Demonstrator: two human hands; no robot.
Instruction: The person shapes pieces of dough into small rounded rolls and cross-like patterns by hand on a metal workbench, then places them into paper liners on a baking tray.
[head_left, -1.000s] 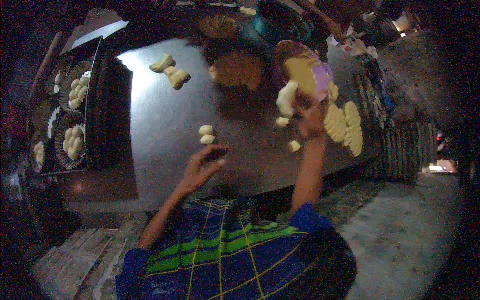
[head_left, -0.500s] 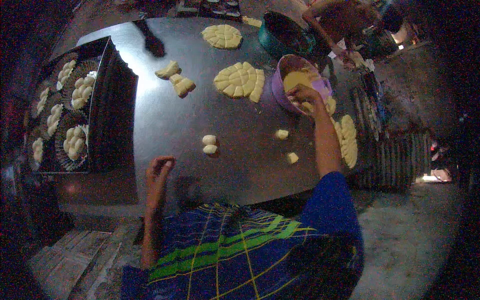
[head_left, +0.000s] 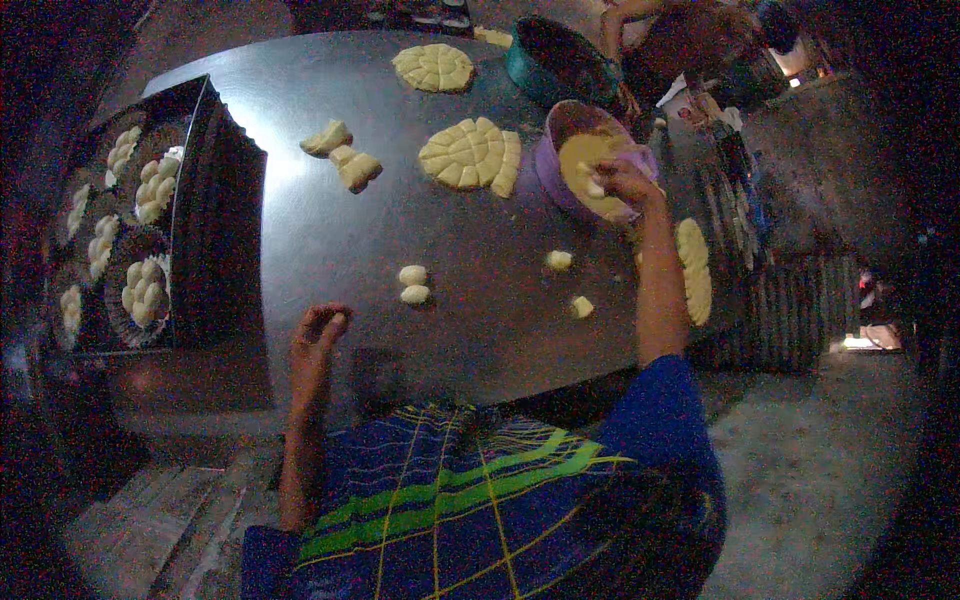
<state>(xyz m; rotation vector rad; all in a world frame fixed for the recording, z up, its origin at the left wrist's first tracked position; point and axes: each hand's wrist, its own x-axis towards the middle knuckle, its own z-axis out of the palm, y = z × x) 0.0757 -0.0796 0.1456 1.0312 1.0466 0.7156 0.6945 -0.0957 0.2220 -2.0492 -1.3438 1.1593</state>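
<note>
My right hand reaches into a purple basin at the right, fingers closed on a small pale piece of dough. Pale yellow dough lies in the basin. My left hand hovers over the near left of the metal table, loosely curled with a gap between thumb and fingers, and nothing shows in it. Between the hands are two touching dough balls and two separate lumps, one rounder and one squarish. Farther back lies a scored, fish-shaped dough piece.
A bow-shaped dough piece and another scored one lie farther back. A dark tray at left holds dough clusters in paper cups. A teal basin stands beyond the purple one; a braided dough piece is by my right forearm. Another person bends at the far right.
My right hand has shifted slightly within the purple basin, and a pale dough piece now shows at its fingers. My left hand has barely moved. The whole view has shifted slightly.
</note>
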